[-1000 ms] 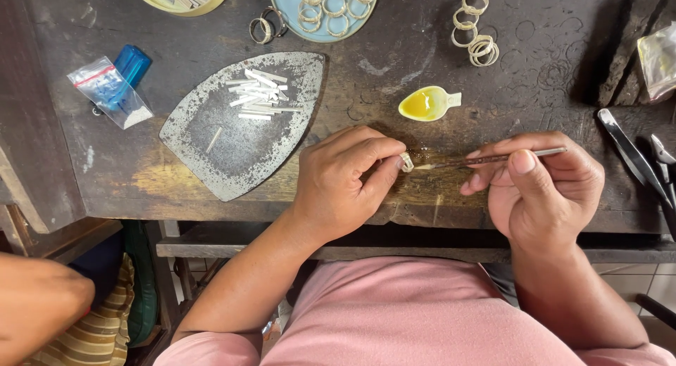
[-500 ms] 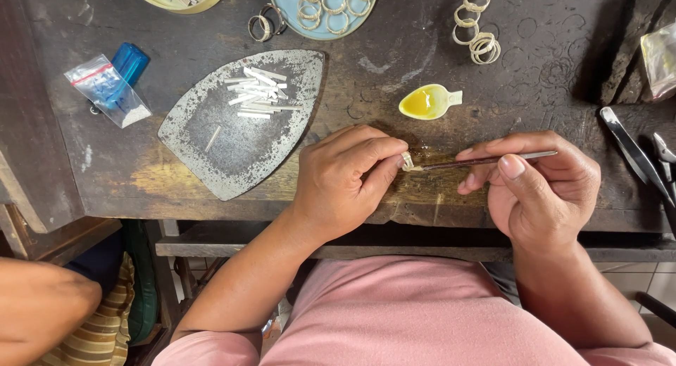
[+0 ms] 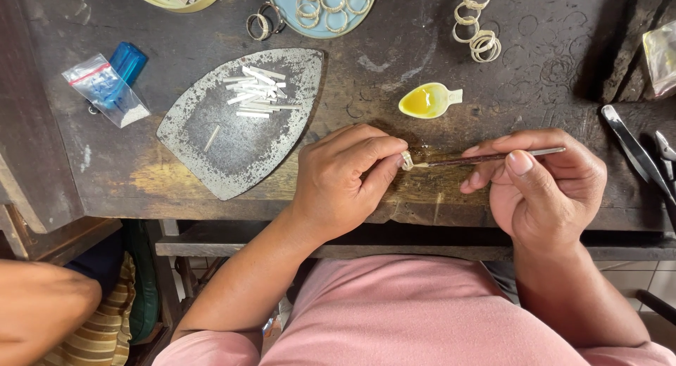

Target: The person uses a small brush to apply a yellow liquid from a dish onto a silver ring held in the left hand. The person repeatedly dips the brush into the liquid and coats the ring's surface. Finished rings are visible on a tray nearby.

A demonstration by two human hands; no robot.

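Observation:
My left hand (image 3: pixel 348 176) pinches a small pale metal ring (image 3: pixel 407 160) between thumb and forefinger, just above the dark wooden bench (image 3: pixel 394 63). My right hand (image 3: pixel 546 186) holds a thin brush (image 3: pixel 493 157) level, its tip touching the ring. Just beyond the hands sits a small yellow spoon-shaped dish (image 3: pixel 426 101) of yellow liquid.
A grey iron-shaped metal plate (image 3: pixel 211 151) carries several short white strips (image 3: pixel 255 91). Loose rings (image 3: pixel 475 24) lie at the back, more in a blue dish (image 3: pixel 320 7). A plastic bag (image 3: pixel 105 91) lies left, tweezers and pliers (image 3: pixel 644 155) right. Another person's arm (image 3: pixel 39 317) shows bottom left.
The brush tip has come in against the ring held in my left hand; both hands otherwise stay in place.

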